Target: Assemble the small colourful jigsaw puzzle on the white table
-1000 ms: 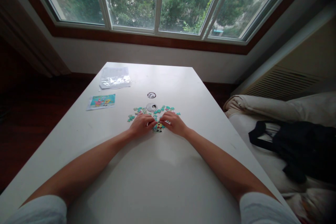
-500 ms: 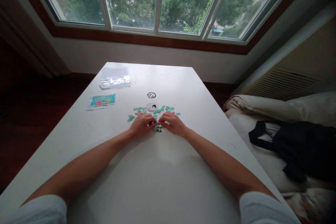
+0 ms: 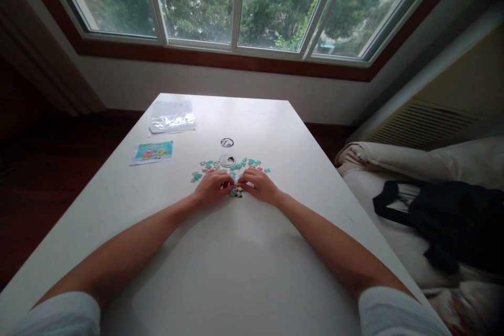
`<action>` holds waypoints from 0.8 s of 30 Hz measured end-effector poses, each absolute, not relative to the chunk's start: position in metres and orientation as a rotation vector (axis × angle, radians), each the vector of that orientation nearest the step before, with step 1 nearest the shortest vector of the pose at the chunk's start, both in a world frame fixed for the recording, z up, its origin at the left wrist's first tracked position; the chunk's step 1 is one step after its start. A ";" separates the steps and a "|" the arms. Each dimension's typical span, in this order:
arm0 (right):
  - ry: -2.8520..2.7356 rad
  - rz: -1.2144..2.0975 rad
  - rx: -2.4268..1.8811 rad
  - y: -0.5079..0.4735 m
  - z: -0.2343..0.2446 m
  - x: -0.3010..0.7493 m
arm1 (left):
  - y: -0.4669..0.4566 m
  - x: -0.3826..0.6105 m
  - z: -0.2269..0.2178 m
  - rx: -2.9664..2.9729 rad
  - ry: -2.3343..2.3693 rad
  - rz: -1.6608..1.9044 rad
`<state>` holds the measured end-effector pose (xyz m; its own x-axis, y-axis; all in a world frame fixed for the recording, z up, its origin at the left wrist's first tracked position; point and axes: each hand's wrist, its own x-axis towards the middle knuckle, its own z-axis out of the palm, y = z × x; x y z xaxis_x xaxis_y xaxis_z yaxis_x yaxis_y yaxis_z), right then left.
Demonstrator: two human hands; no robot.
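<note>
Fingers of the left hand (image 3: 212,187) and right hand (image 3: 260,185) curl inward, each thumb near its forefinger; from my feed I cannot tell whether either pinches a piece. I see the white table (image 3: 244,268) run down to the bottom of the frame, its side edges well apart from both hands. A small patch of puzzle pieces (image 3: 237,192) lies near frame centre, between and just below the fingertips, with loose pieces (image 3: 252,161) scattered just above.

Puzzle pieces (image 3: 238,166) on table (image 3: 244,262)
</note>
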<state>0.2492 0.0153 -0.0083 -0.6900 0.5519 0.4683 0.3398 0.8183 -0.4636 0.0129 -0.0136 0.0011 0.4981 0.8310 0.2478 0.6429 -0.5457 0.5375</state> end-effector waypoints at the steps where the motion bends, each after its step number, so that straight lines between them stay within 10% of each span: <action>1: -2.391 0.456 -0.655 0.015 -0.008 0.249 | -0.013 0.013 0.001 2.366 1.232 0.687; 24: -2.426 0.465 -0.641 0.015 -0.010 0.250 | -0.008 0.006 0.000 2.218 1.634 0.754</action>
